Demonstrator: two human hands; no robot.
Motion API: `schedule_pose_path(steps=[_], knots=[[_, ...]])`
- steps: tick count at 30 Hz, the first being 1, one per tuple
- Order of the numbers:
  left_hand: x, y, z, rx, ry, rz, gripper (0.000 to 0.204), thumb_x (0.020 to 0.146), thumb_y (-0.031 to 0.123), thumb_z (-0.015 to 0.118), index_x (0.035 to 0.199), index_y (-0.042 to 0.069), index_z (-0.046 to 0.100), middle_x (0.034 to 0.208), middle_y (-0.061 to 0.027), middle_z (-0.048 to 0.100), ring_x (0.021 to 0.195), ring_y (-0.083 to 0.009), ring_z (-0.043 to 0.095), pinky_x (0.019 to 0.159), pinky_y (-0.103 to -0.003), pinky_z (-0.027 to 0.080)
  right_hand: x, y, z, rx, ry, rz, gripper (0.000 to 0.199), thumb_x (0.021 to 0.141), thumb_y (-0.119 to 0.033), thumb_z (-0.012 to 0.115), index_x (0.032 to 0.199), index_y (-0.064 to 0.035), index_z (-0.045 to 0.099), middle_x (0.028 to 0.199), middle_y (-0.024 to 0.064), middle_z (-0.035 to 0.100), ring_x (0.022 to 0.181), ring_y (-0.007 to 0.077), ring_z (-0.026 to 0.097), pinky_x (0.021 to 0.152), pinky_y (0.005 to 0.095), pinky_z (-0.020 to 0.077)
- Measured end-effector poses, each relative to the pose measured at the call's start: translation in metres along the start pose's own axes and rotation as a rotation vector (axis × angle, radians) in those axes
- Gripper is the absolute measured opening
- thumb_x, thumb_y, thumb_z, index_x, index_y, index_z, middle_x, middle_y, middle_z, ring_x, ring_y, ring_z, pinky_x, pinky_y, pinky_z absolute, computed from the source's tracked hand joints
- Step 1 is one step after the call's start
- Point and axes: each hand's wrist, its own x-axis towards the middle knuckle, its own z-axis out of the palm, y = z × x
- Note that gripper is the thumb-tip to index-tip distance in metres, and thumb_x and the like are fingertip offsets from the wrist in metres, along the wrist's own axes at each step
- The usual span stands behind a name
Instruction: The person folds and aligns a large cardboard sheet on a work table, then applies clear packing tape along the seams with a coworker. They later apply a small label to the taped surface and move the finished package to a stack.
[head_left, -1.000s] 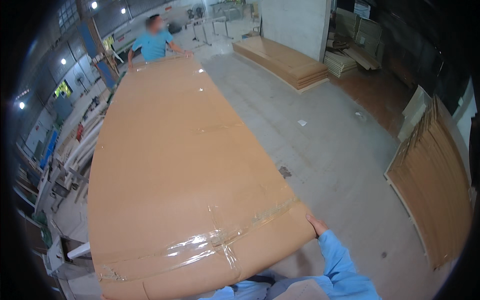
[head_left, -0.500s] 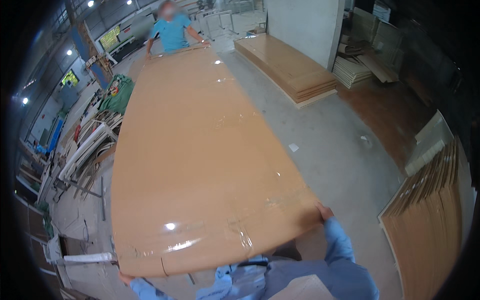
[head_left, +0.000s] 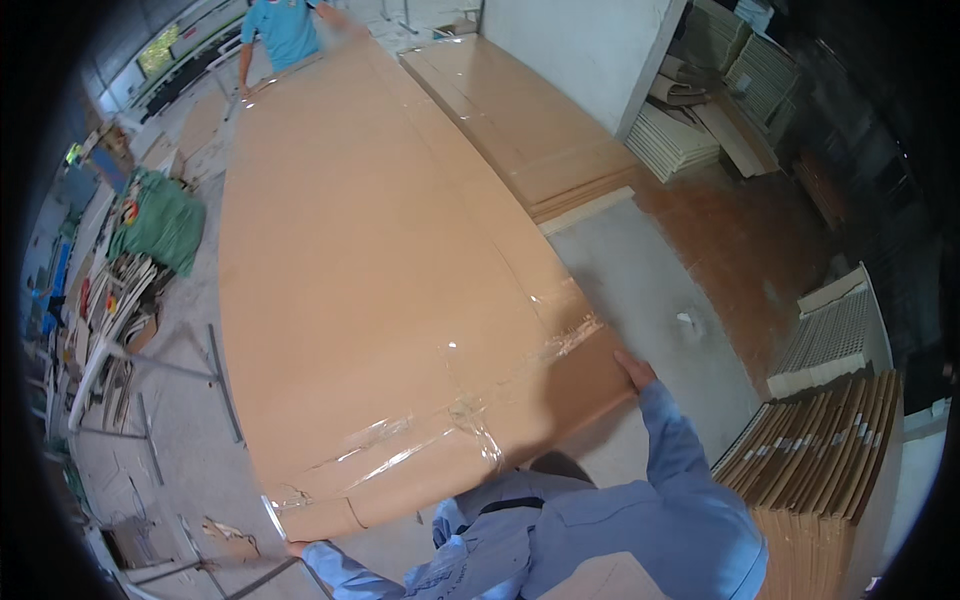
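I hold the near end of a very long flat cardboard-wrapped panel (head_left: 380, 270), sealed with strips of clear tape. My right hand (head_left: 633, 371) grips its near right corner from the side. Only the fingertips of my left hand (head_left: 296, 547) show, curled under the near left corner; the panel hides the rest. At the far end a person in a light blue shirt (head_left: 283, 30) holds the other end. The panel hangs above the concrete floor, tilted slightly to the left.
A stack of similar flat brown panels (head_left: 520, 120) lies on the floor ahead right, beside a white wall (head_left: 590, 50). Cardboard sheets stand on edge (head_left: 820, 480) at my right. A green bundle (head_left: 160, 220) and metal bars (head_left: 130, 380) are at the left.
The panel and I have moved across the floor toward the stack of brown panels, which is now much closer. The view has turned right; both hands keep their grip on the near corners.
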Motion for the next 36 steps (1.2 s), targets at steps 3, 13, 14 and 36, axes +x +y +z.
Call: schedule_pose_path(steps=[3,13,14,36], knots=[[-0.022,-0.038,0.100,0.028,0.002,-0.039,0.059,0.086,0.036,0.036,0.130,0.000,0.051,0.127,-0.0186,0.057,0.117,-0.0346,0.055,0.098,-0.049,0.046,0.104,-0.069,-0.025,0.056,-0.010,0.095,0.081,0.076,-0.060,0.069,0.121,0.0070,0.058,0.105,0.0141,0.067,0.090,0.0230,0.067,0.078,0.0321,0.0531],[-0.113,-0.183,0.426,0.042,0.012,-0.037,0.060,0.085,0.035,0.035,0.133,0.002,0.049,0.129,-0.0185,0.056,0.120,-0.0348,0.053,0.100,-0.051,0.044,0.466,-0.178,-0.089,0.105,-0.207,0.115,0.077,0.075,-0.059,0.070,0.120,0.0018,0.059,0.109,0.0131,0.066,0.090,0.0212,0.067,0.074,0.0325,0.0554],[-0.118,-0.205,0.456,0.035,0.029,-0.044,0.060,0.085,0.035,0.035,0.133,0.002,0.049,0.129,-0.0185,0.056,0.120,-0.0348,0.053,0.100,-0.051,0.044,0.503,-0.191,-0.099,0.129,-0.253,0.144,0.077,0.074,-0.060,0.070,0.121,0.0007,0.059,0.110,0.0131,0.065,0.092,0.0213,0.067,0.075,0.0329,0.0554],[-0.143,-0.771,0.893,0.224,0.279,-0.285,0.053,0.085,0.033,0.037,0.124,0.003,0.057,0.123,-0.0181,0.059,0.114,-0.0353,0.056,0.096,-0.055,0.045,1.186,-0.336,-0.287,-0.050,-0.243,0.226,0.080,0.071,-0.065,0.071,0.127,-0.0092,0.057,0.111,0.0077,0.066,0.094,0.0190,0.066,0.072,0.0325,0.0558]])
